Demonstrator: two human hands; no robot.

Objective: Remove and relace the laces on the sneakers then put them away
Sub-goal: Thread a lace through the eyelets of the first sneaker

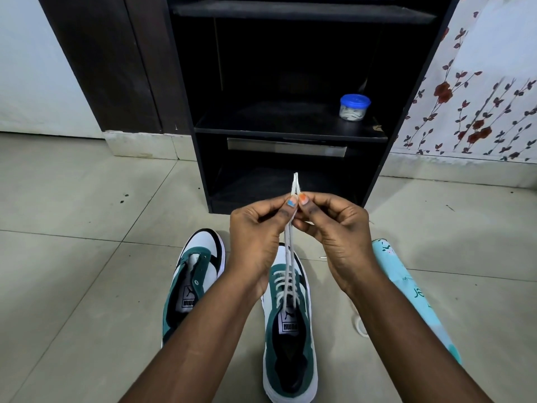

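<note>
Directly above the laced green-and-white suede sneaker on the tiled floor, both white flat lace ends rise taut, tips together. Left hand and right hand pinch the lace ends between thumb and forefinger, thumbs touching, other fingers curled. Left of that sneaker sits the matching unlaced sneaker, partly behind the left forearm. Right of it, a light blue patterned fabric. Beyond it, a black open shelf unit holding a small blue-lidded clear jar.
</note>
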